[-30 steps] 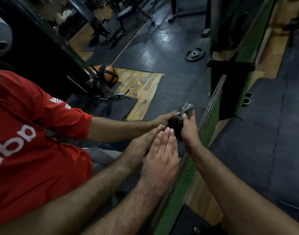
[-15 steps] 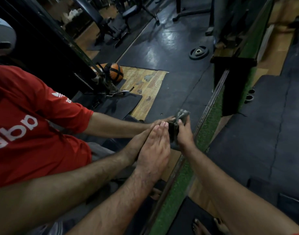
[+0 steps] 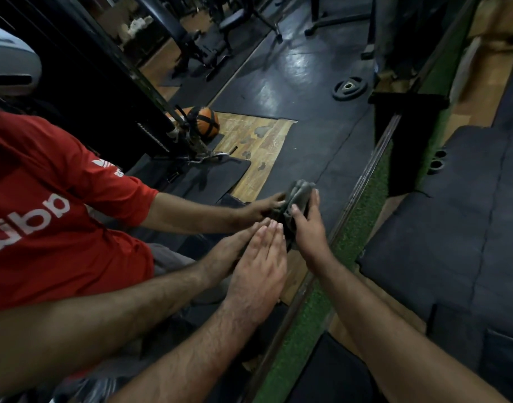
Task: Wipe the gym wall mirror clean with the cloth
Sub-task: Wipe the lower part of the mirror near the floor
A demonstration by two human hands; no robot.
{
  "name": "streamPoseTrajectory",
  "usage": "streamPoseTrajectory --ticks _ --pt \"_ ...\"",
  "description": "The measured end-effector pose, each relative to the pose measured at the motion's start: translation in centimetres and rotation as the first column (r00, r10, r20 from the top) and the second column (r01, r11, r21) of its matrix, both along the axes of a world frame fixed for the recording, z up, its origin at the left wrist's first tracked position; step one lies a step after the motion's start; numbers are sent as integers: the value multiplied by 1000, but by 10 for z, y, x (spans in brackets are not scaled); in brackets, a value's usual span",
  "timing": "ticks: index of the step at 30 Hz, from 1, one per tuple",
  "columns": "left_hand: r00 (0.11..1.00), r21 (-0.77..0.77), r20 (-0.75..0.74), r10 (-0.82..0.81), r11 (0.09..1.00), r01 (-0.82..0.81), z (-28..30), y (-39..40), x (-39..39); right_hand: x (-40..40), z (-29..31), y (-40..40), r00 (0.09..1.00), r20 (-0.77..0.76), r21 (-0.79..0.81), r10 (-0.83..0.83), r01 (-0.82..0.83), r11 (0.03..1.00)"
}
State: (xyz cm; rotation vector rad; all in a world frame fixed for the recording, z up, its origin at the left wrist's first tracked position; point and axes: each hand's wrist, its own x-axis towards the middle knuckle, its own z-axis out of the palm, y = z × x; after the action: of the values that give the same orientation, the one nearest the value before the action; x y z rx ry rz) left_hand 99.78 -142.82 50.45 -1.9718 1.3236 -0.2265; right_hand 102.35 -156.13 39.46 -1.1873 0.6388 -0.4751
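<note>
The wall mirror (image 3: 322, 152) fills the left and middle of the head view, and its lower frame runs diagonally down to the bottom centre. My right hand (image 3: 309, 231) grips a bunched grey cloth (image 3: 301, 191) and holds it against the glass close to that frame. My left hand (image 3: 258, 271) lies flat on the mirror just left of the right hand, fingers straight and together. The glass shows the reflection of both hands and of a person in a red shirt.
A green turf strip (image 3: 357, 225) runs along the mirror's base. Black rubber floor mats (image 3: 458, 242) lie to the right. Reflected in the glass are an orange ball (image 3: 206, 122), a cable machine, benches and a weight plate (image 3: 349, 88).
My right hand has slid the cloth slightly along the glass, closer to my left hand. The left hand stays flat on the mirror. The view has shifted a little.
</note>
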Motion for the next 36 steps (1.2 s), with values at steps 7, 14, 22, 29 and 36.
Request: streamPoseTrajectory --ticks 7,14,22,29,36 --pt "999 -46 -28 -40 998 38 -4 32 -7 19 -61 8 996 -83 181 -13 28 983" --pt "1000 -117 17 -23 993 25 -8 64 -18 -15 -35 52 998 -69 47 4 -1 999" --pt "999 -112 -54 7 994 -13 2 88 -34 -32 -36 101 1000 -15 20 27 -27 999" --pt "999 -175 -14 -44 984 41 -5 132 -43 -52 -14 139 991 132 4 8 -8 1000" --pt "999 -161 8 -44 986 44 -13 158 -52 -52 -34 159 1000 -14 168 2 0 986"
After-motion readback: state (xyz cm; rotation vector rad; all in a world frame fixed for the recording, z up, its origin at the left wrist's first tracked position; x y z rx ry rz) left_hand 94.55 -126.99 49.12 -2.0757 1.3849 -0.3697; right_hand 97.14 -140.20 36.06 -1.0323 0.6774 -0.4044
